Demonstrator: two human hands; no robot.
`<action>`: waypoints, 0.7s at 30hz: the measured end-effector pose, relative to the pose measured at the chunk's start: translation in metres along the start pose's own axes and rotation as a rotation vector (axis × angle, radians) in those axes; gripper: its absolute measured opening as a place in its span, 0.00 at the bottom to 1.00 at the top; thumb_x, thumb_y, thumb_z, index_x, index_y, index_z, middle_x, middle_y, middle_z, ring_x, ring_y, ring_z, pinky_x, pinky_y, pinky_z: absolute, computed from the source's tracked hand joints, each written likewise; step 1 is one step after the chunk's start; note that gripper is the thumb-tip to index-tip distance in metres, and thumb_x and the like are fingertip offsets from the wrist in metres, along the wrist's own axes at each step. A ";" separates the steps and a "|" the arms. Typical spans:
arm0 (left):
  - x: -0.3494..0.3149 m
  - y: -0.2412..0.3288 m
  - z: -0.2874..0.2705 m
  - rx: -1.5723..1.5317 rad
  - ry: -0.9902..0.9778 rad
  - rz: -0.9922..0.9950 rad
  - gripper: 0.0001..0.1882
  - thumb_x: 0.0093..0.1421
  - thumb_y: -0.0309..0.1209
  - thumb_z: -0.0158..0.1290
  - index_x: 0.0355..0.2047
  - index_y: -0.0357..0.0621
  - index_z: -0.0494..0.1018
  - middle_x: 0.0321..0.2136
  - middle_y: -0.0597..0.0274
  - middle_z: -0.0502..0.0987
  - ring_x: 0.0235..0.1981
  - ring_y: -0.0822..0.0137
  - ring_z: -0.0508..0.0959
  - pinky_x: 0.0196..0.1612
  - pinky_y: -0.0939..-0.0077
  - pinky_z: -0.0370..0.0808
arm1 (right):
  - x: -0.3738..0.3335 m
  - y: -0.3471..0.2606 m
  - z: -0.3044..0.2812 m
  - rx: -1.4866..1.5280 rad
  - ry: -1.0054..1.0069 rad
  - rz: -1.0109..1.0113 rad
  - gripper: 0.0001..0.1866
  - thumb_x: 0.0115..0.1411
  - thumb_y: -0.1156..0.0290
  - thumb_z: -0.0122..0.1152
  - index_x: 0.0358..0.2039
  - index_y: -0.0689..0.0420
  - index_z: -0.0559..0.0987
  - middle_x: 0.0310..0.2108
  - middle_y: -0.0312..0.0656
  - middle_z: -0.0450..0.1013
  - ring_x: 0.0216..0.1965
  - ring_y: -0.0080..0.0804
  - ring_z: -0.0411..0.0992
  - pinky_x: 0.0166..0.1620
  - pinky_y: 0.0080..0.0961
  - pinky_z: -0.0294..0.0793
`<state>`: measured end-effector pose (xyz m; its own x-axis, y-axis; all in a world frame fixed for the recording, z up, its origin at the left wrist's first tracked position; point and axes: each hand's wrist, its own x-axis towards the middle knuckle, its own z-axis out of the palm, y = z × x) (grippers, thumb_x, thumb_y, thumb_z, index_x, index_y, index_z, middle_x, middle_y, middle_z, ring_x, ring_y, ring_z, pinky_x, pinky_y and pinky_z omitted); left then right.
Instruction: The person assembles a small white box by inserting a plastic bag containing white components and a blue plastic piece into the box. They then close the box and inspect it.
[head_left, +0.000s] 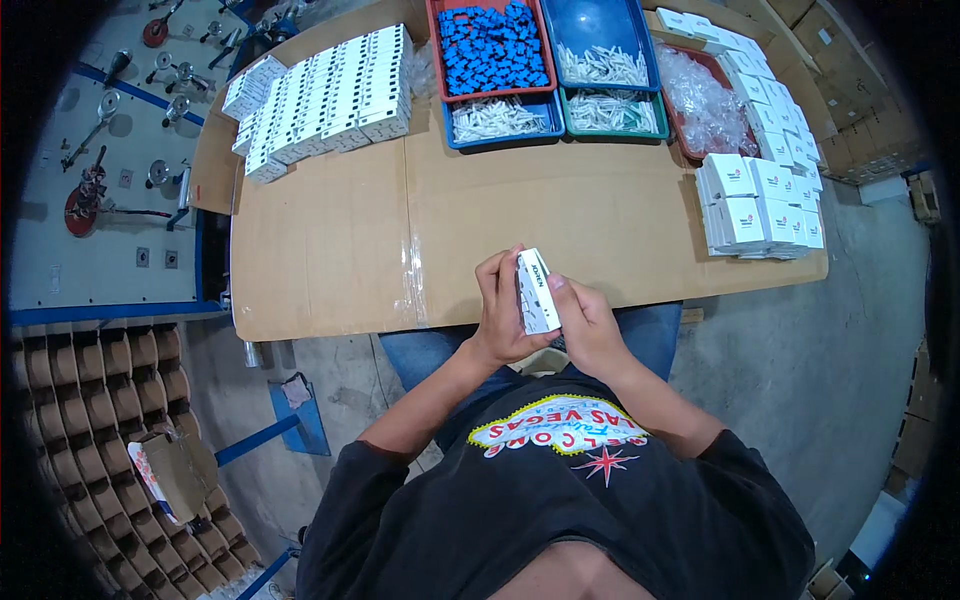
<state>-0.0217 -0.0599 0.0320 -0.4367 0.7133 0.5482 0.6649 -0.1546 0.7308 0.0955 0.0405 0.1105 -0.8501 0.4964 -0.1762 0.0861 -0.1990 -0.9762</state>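
Observation:
A small white printed box (537, 292) is held between my two hands, above my lap at the table's near edge. My left hand (498, 318) wraps its left side and lower end, with the fingertips at the top edge. Against the right side presses the thumb of my right hand (592, 328); that hand's other fingers are mostly hidden behind the box. The box is tilted, its printed long side facing up, and looks closed. What it contains cannot be seen.
Cardboard covers the table (330, 240). At the back left stand rows of white boxes (340, 90). Trays hold blue parts (495, 48) and white plugs (603, 66). Right of them are a bin of clear plastic bags (700, 100) and stacked white boxes (745, 200).

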 end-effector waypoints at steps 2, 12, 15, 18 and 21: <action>0.000 0.002 -0.001 -0.008 0.003 -0.003 0.62 0.55 0.67 0.55 0.67 0.21 0.48 0.58 0.38 0.56 0.59 0.48 0.59 0.63 0.57 0.61 | 0.000 0.002 0.000 0.004 0.017 0.009 0.23 0.77 0.58 0.40 0.36 0.64 0.76 0.26 0.32 0.71 0.30 0.16 0.66 0.34 0.21 0.69; 0.011 0.016 0.011 -0.442 0.208 -0.396 0.47 0.66 0.61 0.45 0.69 0.30 0.51 0.59 0.47 0.61 0.60 0.55 0.64 0.64 0.64 0.62 | 0.012 -0.011 -0.009 -0.165 -0.008 0.029 0.22 0.75 0.57 0.44 0.47 0.66 0.77 0.39 0.44 0.77 0.44 0.30 0.74 0.50 0.27 0.72; 0.010 0.017 0.015 -0.875 0.313 -0.805 0.37 0.74 0.56 0.33 0.70 0.41 0.54 0.60 0.56 0.67 0.61 0.65 0.69 0.65 0.68 0.63 | 0.017 -0.012 -0.014 -0.461 -0.025 -0.231 0.30 0.68 0.55 0.57 0.63 0.63 0.69 0.61 0.57 0.67 0.64 0.46 0.66 0.65 0.36 0.63; 0.043 0.056 0.001 -1.021 0.310 -0.976 0.39 0.71 0.62 0.34 0.69 0.45 0.54 0.57 0.55 0.70 0.56 0.65 0.73 0.58 0.68 0.72 | 0.020 -0.012 -0.019 -0.614 -0.063 -0.453 0.38 0.62 0.53 0.63 0.65 0.62 0.66 0.65 0.57 0.63 0.66 0.51 0.63 0.67 0.40 0.60; 0.043 0.061 -0.003 -1.122 0.231 -1.081 0.38 0.71 0.63 0.33 0.67 0.45 0.58 0.56 0.56 0.71 0.55 0.65 0.74 0.57 0.69 0.73 | 0.028 -0.007 -0.026 -0.723 -0.097 -0.570 0.41 0.59 0.50 0.66 0.65 0.62 0.66 0.65 0.56 0.64 0.66 0.54 0.62 0.68 0.44 0.59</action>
<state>-0.0023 -0.0407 0.1014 -0.5380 0.7184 -0.4410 -0.7352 -0.1439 0.6624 0.0843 0.0776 0.1095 -0.9004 0.2780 0.3348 -0.0829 0.6457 -0.7590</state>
